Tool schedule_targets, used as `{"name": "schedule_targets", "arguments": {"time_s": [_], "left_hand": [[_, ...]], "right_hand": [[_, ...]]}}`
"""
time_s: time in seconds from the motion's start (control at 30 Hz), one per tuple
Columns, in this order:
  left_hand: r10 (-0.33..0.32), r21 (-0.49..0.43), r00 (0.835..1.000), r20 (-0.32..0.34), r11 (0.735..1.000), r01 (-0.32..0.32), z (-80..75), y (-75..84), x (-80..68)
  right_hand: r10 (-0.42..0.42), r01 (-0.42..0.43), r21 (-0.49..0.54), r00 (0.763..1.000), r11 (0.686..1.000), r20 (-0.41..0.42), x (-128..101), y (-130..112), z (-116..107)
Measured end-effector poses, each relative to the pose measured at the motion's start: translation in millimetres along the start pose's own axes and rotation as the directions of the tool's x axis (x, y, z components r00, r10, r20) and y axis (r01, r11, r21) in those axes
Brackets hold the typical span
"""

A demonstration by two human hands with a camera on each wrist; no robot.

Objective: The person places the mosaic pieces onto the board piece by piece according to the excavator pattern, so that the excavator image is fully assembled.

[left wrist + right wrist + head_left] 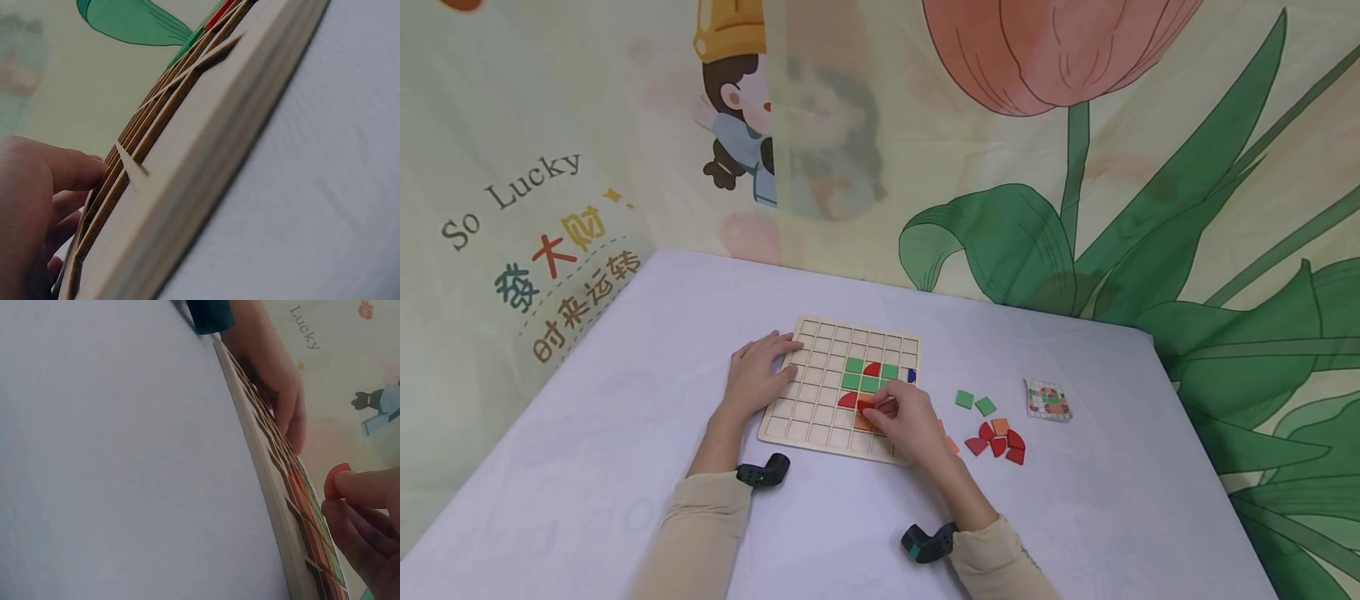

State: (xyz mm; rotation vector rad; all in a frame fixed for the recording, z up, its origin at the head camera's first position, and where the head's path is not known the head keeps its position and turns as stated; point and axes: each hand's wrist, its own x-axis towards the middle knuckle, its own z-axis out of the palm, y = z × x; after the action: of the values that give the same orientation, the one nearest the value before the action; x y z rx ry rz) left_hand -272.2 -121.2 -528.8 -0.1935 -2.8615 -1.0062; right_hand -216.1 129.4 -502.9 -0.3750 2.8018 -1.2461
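A wooden grid board [820, 400] lies on the white table, with green squares [853, 365], red quarter-round tiles [872, 369] and a blue tile [912, 376] set in its cells. My left hand [760, 371] lies flat on the board's left edge, its fingers [69, 172] straight over the frame. Over the board's lower middle, my right hand [902, 412] pinches a red tile [335, 480] between thumb and fingertips, just above the cells. The same board [187, 162] fills the left wrist view edge-on.
Loose tiles lie right of the board: two green squares [974, 402], an orange one [1000, 426] and several red pieces [1000, 444]. A small pattern card [1048, 398] sits farther right. A printed cloth backdrop hangs behind the table's far edge.
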Motion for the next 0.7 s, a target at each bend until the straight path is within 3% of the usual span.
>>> {"name": "schedule_targets", "arguments": {"time_s": [0.17, 0.53, 0.7], "left_hand": [[0.003, 0.0, 1.0, -0.003, 1.0, -0.003, -0.4, 1.5, -1.0], [0.017, 0.005, 1.0, -0.008, 1.0, -0.016, 1.1, 1.0, -1.0], [0.013, 0.011, 1.0, -0.013, 1.0, -0.013, 1.1, -0.4, -1.7]], "right_hand": [[-0.063, 0.063, -0.017, 0.998, 0.998, -0.007, 0, -3, 9], [-0.045, 0.038, -0.114, 0.997, 0.993, -0.059, 5, -8, 26], [-0.081, 0.065, -0.216, 0.995, 0.974, -0.066, 3, -10, 29]]}}
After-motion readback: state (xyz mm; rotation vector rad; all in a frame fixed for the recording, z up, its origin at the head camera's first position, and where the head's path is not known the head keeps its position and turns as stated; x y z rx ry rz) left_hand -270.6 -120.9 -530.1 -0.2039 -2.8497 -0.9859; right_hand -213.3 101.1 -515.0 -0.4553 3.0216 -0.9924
